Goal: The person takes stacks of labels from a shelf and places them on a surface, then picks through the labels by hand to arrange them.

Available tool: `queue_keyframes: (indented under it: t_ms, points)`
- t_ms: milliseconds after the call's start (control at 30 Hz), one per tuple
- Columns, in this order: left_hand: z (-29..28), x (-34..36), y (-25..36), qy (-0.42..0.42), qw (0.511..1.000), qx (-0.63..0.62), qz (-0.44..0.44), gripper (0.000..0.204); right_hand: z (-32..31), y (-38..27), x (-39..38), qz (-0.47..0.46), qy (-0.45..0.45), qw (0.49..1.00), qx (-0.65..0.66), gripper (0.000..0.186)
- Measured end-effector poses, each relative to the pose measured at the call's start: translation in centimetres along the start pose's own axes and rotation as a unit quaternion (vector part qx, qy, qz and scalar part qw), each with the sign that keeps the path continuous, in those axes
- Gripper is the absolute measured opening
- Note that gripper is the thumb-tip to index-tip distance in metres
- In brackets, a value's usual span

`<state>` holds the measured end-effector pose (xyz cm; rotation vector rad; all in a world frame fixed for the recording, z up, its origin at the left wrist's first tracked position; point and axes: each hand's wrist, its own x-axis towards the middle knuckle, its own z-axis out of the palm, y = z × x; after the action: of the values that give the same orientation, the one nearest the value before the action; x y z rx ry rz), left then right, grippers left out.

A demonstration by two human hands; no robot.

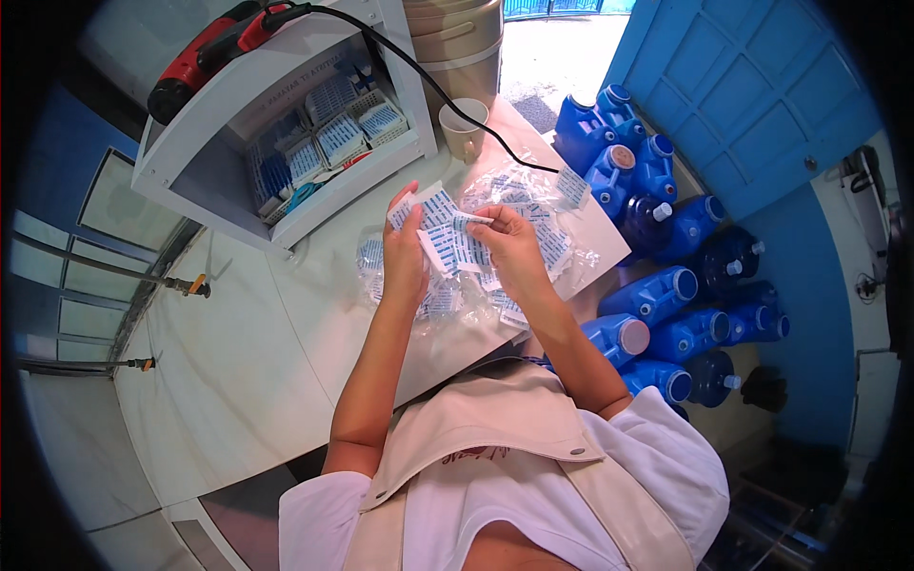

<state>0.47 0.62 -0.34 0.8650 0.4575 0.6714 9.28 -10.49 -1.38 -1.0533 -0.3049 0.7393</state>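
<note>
My left hand holds a folded piece of white paper printed in blue, raised over the counter. My right hand pinches another printed piece just beside it, with thumb and index finger. Beneath both hands lie several similar printed pieces among crumpled clear plastic bags on the pale countertop. The separate pieces overlap, so their exact edges are hard to make out.
A white cabinet holds baskets of printed slips; a red-and-black tool with a cord lies on top. A mug stands near tan buckets. Several blue jugs crowd right, beside an open blue door. Taps are left.
</note>
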Motion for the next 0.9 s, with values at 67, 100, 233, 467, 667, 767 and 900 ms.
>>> queue_keyframes:
  t_ms: [67,100,233,467,667,767,900]
  points:
    - [0.5,-0.3,-0.3,0.063,0.996,0.058,0.028,0.037,0.2,-0.6,-0.4,-0.088,0.015,0.983,-0.161,0.012]
    - [0.8,-0.4,-0.3,0.094,0.991,0.087,0.041,0.037,0.2,-1.2,-0.7,-0.127,0.023,0.958,-0.254,0.011]
    - [1.7,-1.0,1.0,-0.014,0.997,0.034,-0.068,0.038,0.3,-2.1,-1.0,-0.071,-0.052,0.963,-0.253,0.007]
    - [-1.5,0.9,0.9,-0.034,0.995,-0.051,-0.076,0.036,-0.5,-3.8,-0.1,-0.076,-0.047,0.996,-0.008,0.008]
    - [0.0,0.1,-0.3,-0.092,0.969,-0.083,-0.215,0.027,-1.1,-3.2,1.8,-0.085,-0.143,0.977,-0.133,0.009]
    - [-0.1,0.2,-0.3,-0.119,0.941,-0.125,-0.291,0.032,-0.6,-3.4,2.1,-0.057,-0.181,0.962,-0.197,0.01]
    - [0.3,0.2,1.0,-0.147,0.925,-0.14,-0.322,0.044,-0.8,-3.3,3.1,-0.057,-0.185,0.956,-0.221,0.011]
